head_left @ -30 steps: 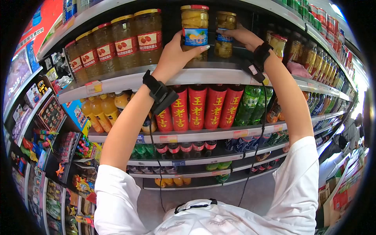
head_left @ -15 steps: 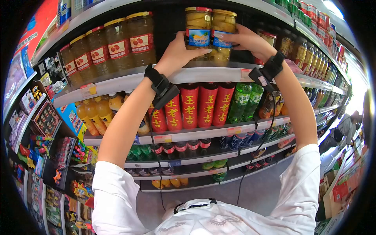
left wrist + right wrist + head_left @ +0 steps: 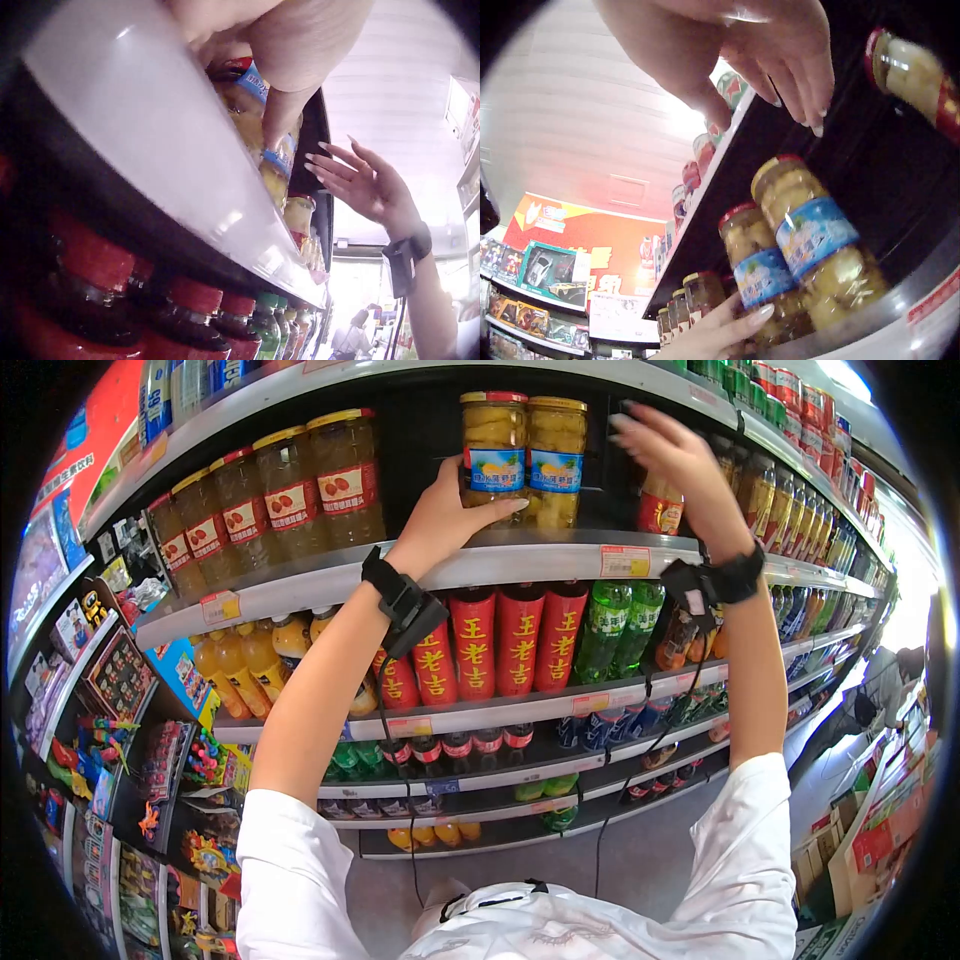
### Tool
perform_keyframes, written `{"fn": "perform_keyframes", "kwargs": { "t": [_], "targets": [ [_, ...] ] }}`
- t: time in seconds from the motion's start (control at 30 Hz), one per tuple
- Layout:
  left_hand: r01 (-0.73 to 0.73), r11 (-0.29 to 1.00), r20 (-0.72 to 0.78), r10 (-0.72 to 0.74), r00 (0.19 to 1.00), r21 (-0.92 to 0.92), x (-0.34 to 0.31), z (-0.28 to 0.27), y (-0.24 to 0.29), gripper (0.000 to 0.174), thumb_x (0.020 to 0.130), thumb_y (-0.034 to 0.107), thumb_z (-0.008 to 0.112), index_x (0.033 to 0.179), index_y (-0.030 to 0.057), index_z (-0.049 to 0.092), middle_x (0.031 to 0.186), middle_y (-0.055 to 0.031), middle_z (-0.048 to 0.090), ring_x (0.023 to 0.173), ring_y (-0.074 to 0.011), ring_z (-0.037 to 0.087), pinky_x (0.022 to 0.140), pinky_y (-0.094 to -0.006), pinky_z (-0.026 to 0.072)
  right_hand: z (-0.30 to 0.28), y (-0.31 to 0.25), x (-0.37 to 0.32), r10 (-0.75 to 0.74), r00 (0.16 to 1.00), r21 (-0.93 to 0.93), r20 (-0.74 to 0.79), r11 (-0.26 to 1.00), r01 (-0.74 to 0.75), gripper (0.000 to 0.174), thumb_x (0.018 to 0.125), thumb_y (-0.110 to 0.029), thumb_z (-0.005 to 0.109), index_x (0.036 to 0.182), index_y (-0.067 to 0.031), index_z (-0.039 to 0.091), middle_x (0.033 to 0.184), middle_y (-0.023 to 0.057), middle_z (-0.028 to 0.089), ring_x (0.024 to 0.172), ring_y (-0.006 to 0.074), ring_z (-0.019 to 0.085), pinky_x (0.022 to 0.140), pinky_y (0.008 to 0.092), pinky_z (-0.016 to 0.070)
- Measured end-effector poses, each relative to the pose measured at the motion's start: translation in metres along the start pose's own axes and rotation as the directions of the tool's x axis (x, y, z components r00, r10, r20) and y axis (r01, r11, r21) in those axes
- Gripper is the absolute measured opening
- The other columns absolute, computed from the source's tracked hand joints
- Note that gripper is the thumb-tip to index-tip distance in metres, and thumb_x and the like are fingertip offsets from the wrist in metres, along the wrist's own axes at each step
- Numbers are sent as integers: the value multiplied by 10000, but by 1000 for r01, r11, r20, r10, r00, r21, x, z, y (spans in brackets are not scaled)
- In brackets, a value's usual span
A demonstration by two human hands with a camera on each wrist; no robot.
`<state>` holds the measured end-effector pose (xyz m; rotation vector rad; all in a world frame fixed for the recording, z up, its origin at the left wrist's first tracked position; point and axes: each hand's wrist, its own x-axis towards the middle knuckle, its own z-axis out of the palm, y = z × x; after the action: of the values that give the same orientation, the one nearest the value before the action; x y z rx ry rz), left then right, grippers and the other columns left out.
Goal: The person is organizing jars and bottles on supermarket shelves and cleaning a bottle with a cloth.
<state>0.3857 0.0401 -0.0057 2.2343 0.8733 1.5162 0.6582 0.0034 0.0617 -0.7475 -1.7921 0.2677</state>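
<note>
Two pickle-like jars of yellow fruit with blue pineapple labels stand side by side on the shelf: a red-lidded jar (image 3: 495, 428) and a gold-lidded jar (image 3: 557, 432) on its right. My left hand (image 3: 447, 518) holds the red-lidded jar low down, thumb across its front and fingers at its left side. In the right wrist view that thumb lies just below the blue label. My right hand (image 3: 678, 458) is raised, apart from the jars and to their right, fingers extended and holding nothing. The left wrist view also shows this right hand (image 3: 367, 187) with spread fingers.
Larger jars with red date labels (image 3: 347, 485) stand in a row at left. A red-labelled jar (image 3: 660, 510) sits deeper at right, below my right hand. The shelf's pale front edge (image 3: 540, 565) runs beneath; red drink bottles (image 3: 520, 640) fill the shelf below.
The gold-lidded jar has moved left against the red-lidded one, its label now facing front. My right hand has let go of it and drawn away right. My left hand stays on its jar.
</note>
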Motion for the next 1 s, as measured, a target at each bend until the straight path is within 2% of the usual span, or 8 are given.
{"fn": "perform_keyframes", "kwargs": {
  "t": [0.07, 0.13, 0.3, 0.43, 0.53, 0.67, 0.87, 1.0],
  "targets": [
    [-22, 1000, -5, 22, 1000, -1, 0, 1, -4, 788, 740, 306, 750, 1286, -54, 310, 1177, -155, 518, 1058, -196, 543, 902, -298, 438, -23, 5, -10, -103, 973, 73, -207, 990, 120, 560, 831, -338, 635, 1241, 11, 481, 1108, 99, 587, 1006, 147, 534, 863, 253, 402],
    [-40, 999, -13, 40, 999, -3, 0, 3, -8, 759, 751, 299, 741, 1278, -55, 325, 1166, -148, 528, 1046, -189, 545, 896, -295, 440, -38, 20, -16, -61, 936, 1, -348, 998, 65, 498, 838, -293, 634, 1207, 14, 499, 1084, 90, 582, 1005, 148, 528, 880, 257, 387],
    [-23, 998, -15, 24, 1000, 61, 2, 4, -7, 709, 763, 309, 730, 1255, -50, 367, 1141, -131, 552, 1022, -161, 547, 890, -285, 441, -37, 72, -39, 151, 945, -106, -292, 976, -189, 747, 783, -324, 688, 1315, 51, 322, 1143, 135, 531, 1013, 173, 526, 867, 284, 417],
    [-53, 993, 39, 50, 998, 104, -4, 1, -2, 762, 755, 386, 700, 1262, -72, 363, 1121, -196, 583, 1029, -285, 580, 898, -327, 434, -37, 121, -45, 205, 977, 9, -56, 979, -205, 646, 808, -255, 660, 1286, 61, 364, 1095, 126, 572, 984, 160, 547, 852, 275, 428],
    [-76, 943, 36, 68, 997, 324, -26, -7, 24, 777, 771, 324, 704, 1334, -45, 317, 1250, -218, 497, 1125, -288, 519, 956, -327, 392, -36, 108, -50, 251, 966, -7, -69, 968, -252, 605, 817, -248, 653, 1259, 70, 389, 1059, 110, 592, 943, 144, 561, 826, 258, 437],
    [-289, 808, 28, 321, 947, 514, -80, -17, 31, 711, 811, 197, 625, 1379, -20, 254, 1382, -225, 351, 1290, -330, 339, 1051, -346, 280, -30, 106, -52, 246, 957, -33, -152, 967, -254, 584, 822, -268, 659, 1244, 51, 410, 1045, 96, 600, 910, 122, 563, 790, 242, 444],
    [-74, 931, 61, 55, 997, 357, -178, -22, 63, 467, 834, 153, 582, 1261, 6, 464, 1303, -200, 449, 1221, -327, 425, 1011, -373, 331, -32, 111, -54, 215, 970, -6, -113, 976, -217, 521, 841, -224, 639, 1249, 27, 434, 994, 54, 593, 894, 94, 533, 800, 227, 413],
    [225, 967, 90, -236, 968, 117, -254, -16, 68, 393, 838, 154, 576, 1203, 23, 514, 1309, -180, 452, 1220, -316, 429, 990, -372, 356, -34, 129, -54, 115, 985, -17, -128, 993, -118, 531, 876, -211, 586, 1296, 49, 391, 1002, 41, 568, 905, 115, 507, 829, 242, 400]
  ]
}}
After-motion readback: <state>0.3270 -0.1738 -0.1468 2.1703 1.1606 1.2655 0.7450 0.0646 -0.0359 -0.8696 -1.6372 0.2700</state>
